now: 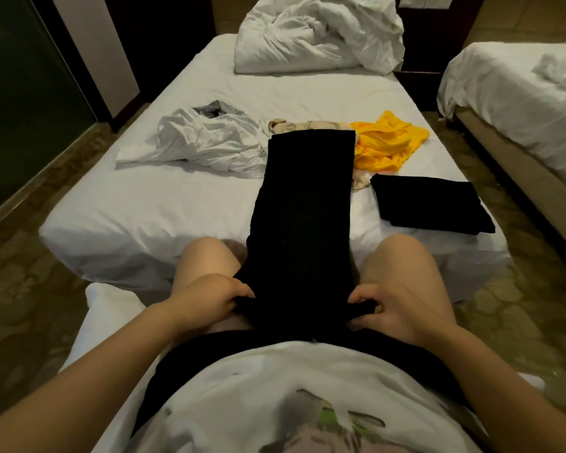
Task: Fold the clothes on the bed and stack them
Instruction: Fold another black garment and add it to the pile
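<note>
A long black garment (303, 204) lies stretched from the middle of the bed (138, 204) over its near edge to my lap. My left hand (214, 297) grips its near left corner and my right hand (378, 310) grips its near right corner. A folded black garment (428, 202) rests flat on the bed to the right. Behind it lie a crumpled yellow garment (384, 143), a beige garment (303, 125) partly under the black one, and a crumpled white garment (206, 142) at the left.
A bunched white duvet (317, 34) sits at the head of the bed. A second bed (517, 96) stands at the right across a narrow carpeted gap. My bare knees press against the bed's near edge. A dark glass wall is at the left.
</note>
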Action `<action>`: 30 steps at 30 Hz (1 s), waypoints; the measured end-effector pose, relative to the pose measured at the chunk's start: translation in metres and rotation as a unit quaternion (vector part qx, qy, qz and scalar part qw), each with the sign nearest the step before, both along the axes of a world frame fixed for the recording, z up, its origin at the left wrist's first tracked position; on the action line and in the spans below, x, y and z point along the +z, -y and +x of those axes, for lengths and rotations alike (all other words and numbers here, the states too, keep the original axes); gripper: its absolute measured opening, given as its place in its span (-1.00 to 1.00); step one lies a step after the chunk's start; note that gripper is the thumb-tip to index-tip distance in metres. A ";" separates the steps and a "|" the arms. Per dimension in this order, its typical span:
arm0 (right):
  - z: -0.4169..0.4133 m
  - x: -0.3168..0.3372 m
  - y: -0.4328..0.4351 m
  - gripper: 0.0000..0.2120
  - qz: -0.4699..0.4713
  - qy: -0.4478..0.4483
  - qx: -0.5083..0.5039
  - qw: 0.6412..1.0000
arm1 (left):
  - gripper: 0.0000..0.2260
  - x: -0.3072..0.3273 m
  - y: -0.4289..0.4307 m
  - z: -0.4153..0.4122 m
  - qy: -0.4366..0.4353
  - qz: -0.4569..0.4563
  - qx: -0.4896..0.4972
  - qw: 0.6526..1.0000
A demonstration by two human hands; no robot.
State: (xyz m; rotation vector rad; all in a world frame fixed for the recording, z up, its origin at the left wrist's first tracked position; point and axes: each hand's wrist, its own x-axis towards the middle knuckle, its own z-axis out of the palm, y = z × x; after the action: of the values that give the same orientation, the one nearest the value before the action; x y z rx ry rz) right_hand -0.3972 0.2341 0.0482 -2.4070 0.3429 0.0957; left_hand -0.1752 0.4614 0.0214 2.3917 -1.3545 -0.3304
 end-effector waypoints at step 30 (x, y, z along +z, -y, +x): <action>0.117 0.024 0.121 -0.67 0.087 0.236 -0.181 0.951 | -0.80 0.066 0.135 0.143 -0.460 0.085 -0.138 0.873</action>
State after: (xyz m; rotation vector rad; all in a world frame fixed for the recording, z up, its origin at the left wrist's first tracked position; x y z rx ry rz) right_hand -0.2800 0.1128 0.0722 -2.0692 0.5165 -0.5826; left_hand -0.0320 0.3266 0.0871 1.6936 -1.1746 -1.4899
